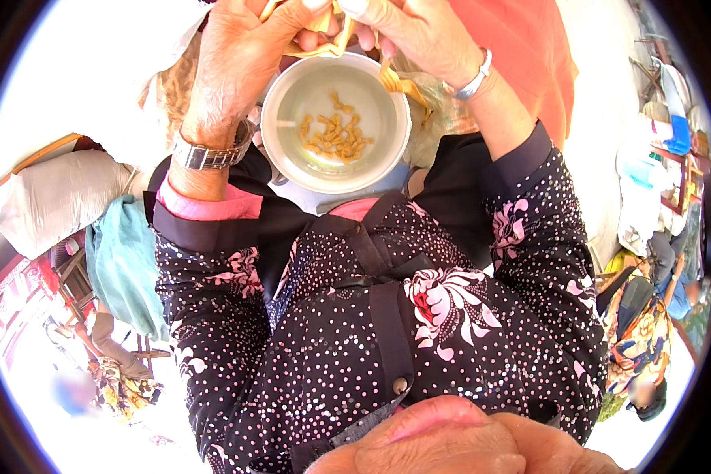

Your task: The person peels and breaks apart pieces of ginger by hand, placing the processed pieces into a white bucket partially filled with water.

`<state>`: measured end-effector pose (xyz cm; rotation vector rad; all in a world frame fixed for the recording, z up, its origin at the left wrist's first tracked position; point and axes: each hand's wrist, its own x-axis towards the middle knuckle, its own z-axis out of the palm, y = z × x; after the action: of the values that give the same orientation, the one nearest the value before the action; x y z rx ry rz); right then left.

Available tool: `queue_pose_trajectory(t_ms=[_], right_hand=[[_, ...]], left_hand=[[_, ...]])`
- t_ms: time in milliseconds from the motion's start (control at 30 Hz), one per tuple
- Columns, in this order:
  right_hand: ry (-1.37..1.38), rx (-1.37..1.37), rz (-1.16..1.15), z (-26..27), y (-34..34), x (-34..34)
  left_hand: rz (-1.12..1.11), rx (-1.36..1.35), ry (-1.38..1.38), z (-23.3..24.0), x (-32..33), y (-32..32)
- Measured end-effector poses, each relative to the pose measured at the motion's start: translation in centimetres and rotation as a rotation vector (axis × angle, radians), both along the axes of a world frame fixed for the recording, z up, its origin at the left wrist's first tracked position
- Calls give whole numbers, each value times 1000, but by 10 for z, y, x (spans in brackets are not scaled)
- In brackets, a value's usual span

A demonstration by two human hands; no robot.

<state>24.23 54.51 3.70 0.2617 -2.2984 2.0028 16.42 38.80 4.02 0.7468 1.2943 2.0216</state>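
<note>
At the top of the view, my left hand (246, 50) and my right hand (418, 35) meet around a long yellowish strip (335, 46), pinched in the fingers of both. Part of the strip is folded or looped between them, and its tail (412, 89) hangs from my right hand past the rim of a white bowl (268, 118). Several small knotted yellowish pieces (338, 139) lie at the bottom of the bowl, apparently in clear liquid. The upper fingertips are partly cut off by the picture's edge.
Clear plastic (450, 112) lies right of the bowl, beside a red-orange cloth (521, 53). A stuffed pale sack (65, 189) and a teal cloth (124, 260) are at the left. Other people sit at the far left and far right among wooden stools or chairs.
</note>
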Motion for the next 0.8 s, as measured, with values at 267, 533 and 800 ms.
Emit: queue_pose_trajectory(t_ms=[267,533,800], right_hand=[[-20,-27,15,-14,-2,-6],[-96,-200,-55,-22,-8,-3],[-134,-188,-69,-22,-13,-5]], left_hand=[[-4,-84,234,-7,-9,-8],[168,-253,557,-11,-3,-6],[392,-305,759,-26,-2,8]])
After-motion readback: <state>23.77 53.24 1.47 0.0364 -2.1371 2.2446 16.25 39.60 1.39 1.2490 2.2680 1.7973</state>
